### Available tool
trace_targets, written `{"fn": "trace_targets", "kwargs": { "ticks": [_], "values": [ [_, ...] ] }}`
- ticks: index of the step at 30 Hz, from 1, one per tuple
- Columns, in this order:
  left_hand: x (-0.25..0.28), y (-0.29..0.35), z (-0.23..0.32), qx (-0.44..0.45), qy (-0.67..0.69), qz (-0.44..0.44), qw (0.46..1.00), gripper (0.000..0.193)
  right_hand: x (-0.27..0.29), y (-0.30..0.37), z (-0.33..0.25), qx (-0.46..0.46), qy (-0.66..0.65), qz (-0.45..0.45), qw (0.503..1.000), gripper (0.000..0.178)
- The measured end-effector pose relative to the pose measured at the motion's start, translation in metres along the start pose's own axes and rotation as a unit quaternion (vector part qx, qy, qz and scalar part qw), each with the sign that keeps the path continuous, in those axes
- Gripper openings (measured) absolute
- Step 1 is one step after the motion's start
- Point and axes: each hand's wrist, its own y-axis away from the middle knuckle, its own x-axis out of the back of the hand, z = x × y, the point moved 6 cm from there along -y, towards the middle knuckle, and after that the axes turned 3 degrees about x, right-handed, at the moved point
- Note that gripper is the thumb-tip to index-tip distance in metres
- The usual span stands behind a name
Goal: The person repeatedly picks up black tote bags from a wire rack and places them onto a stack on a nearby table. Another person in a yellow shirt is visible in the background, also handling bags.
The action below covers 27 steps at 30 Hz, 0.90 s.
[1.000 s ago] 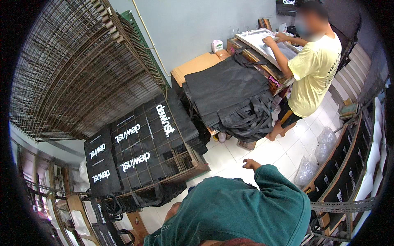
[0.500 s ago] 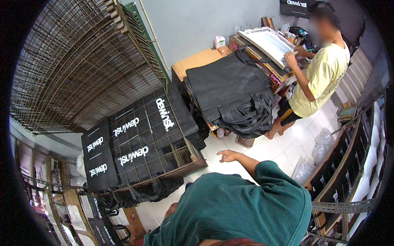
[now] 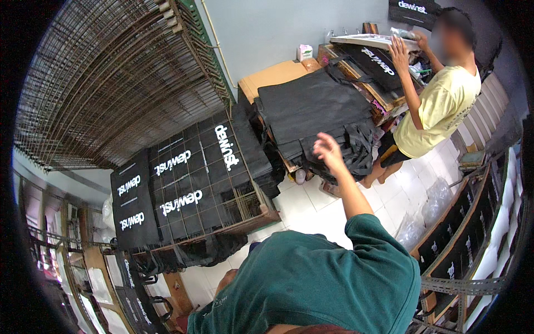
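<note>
My right hand [image 3: 328,151] is raised in front of a pile of black fabric bags [image 3: 311,106], its fingers apart and nothing in them. I cannot tell whether it touches the loose bag handles behind it. Only a small part of my left hand [image 3: 226,279] shows beside my green shirt; its fingers are hidden. To the left, printed black bags [image 3: 183,189] with white lettering lie on a wire drying rack [image 3: 245,214]. Across from me, a person in a yellow shirt [image 3: 439,106] tilts up a white-edged printing screen [image 3: 367,40] over a printed black bag [image 3: 378,65].
Many raised wire shelves [image 3: 111,83] hang over the rack's far side. Brown cardboard [image 3: 272,78] sticks out beneath the bag pile. Clear plastic bags [image 3: 436,200] lie on the tiled floor at right, near a shelving rack [image 3: 461,245] holding printed black pieces.
My right arm has stretched forward from above the floor to the front of the bag pile. The other person has raised the screen, uncovering the printed bag below.
</note>
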Motion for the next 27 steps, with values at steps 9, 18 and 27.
{"fn": "trace_targets", "kwargs": {
  "ticks": [9, 18, 27],
  "values": [
    [0.017, 0.009, -0.023, 0.002, 0.053, -0.004, 0.999, 0.038, 0.176, -0.071, 0.03, -0.055, -0.187, 0.306, 0.932, 0.084],
    [0.005, 0.039, -0.006, -0.087, 0.095, -0.008, 0.992, 0.04, 0.187, -0.08, 0.051, -0.081, -0.391, 0.322, 0.858, 0.113],
    [-0.086, 0.124, 0.229, -0.286, -0.049, 0.117, 0.95, 0.038, 0.028, -0.117, -0.101, 0.228, -0.021, 0.18, 0.957, 0.062]
  ]
}}
